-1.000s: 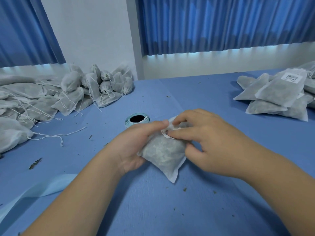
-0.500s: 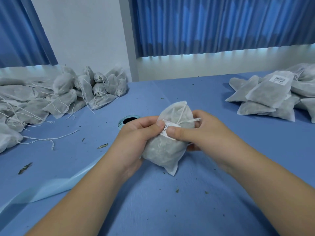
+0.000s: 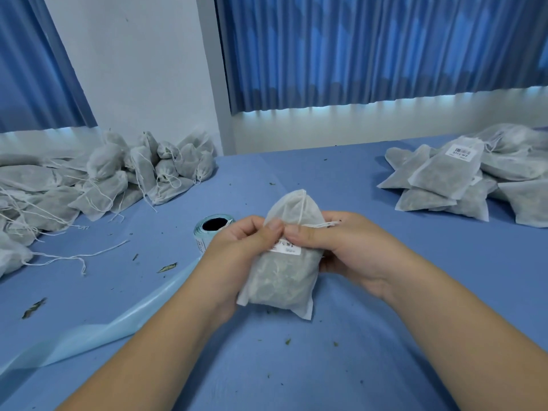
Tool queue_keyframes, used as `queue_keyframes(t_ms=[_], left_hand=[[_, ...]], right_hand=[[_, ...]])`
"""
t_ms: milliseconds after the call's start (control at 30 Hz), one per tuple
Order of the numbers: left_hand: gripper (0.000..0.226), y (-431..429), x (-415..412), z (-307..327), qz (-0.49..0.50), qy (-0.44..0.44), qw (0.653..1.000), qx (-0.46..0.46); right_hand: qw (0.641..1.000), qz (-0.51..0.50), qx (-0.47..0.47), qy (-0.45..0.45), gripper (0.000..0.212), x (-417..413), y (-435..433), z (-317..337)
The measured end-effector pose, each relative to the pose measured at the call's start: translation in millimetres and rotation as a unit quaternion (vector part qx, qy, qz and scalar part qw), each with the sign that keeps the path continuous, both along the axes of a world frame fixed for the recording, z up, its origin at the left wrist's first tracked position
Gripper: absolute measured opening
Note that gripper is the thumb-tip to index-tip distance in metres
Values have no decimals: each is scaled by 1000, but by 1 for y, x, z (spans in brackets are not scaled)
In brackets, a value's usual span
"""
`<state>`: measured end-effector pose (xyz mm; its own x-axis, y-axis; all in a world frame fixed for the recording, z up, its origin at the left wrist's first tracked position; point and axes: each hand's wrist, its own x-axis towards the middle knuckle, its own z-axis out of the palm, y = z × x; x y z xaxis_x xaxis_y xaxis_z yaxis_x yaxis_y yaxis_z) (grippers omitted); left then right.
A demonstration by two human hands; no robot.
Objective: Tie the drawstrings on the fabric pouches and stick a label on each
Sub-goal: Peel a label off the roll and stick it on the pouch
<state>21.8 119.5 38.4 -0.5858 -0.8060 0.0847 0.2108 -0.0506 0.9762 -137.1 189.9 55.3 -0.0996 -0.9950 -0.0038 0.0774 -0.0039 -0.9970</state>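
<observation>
Fabric pouch (image 3: pixel 281 274), filled with dried leaves, stood tilted between your two hands low over the blue surface (image 3: pixel 385 298); whether its bottom corner touched the cloth could not be told. Your left hand (image 3: pixel 237 250) gripped its left side and your right hand (image 3: pixel 350 247) its right, the fingers curled round behind it while both thumbs met on the top edge of a white label (image 3: pixel 287 250) stuck across the front. The drawstring (image 3: pixel 315 225) ran down from the gathered neck and out over your right fingers. Just behind your left hand lay a roll of labels (image 3: pixel 211 229), its pale blue backing strip (image 3: pixel 95 330) trailing toward the near left edge. A heap of unlabelled pouches (image 3: pixel 103 179) with loose strings lay far left, and a stack of labelled pouches (image 3: pixel 444 179) lay far right. Leaf scraps (image 3: pixel 167 267) dotted the cloth. Blue curtains (image 3: pixel 385 48) hung behind.
</observation>
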Motion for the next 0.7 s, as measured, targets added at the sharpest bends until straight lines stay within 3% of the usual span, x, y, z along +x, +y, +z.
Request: queue_keyframes(t_ms=[67, 167, 267, 367, 500, 600, 700], left_hand=[[37, 1, -4, 5, -17, 38, 998, 51], [54, 4, -16, 12, 18, 35, 998, 52], [41, 4, -35, 18, 83, 46, 995, 42], [46, 4, -58, 23, 120, 50, 991, 33], [30, 3, -87, 25, 70, -12, 997, -1], [19, 0, -103, 26, 34, -27, 999, 5], [25, 1, -118, 31, 39, -29, 998, 26]], right_hand=[[999, 29, -12, -8, 51, -5, 0, 2], [999, 36, -1, 33, 50, -12, 1, 5], [992, 73, 38, 98, 34, -18, 7, 8], [995, 65, 39, 65, 31, -27, 10, 12], [999, -39, 27, 14, 29, -46, 9, 16], [997, -62, 38, 6, 26, -56, 9, 15], [994, -106, 24, -19, 19, -63, 10, 16]])
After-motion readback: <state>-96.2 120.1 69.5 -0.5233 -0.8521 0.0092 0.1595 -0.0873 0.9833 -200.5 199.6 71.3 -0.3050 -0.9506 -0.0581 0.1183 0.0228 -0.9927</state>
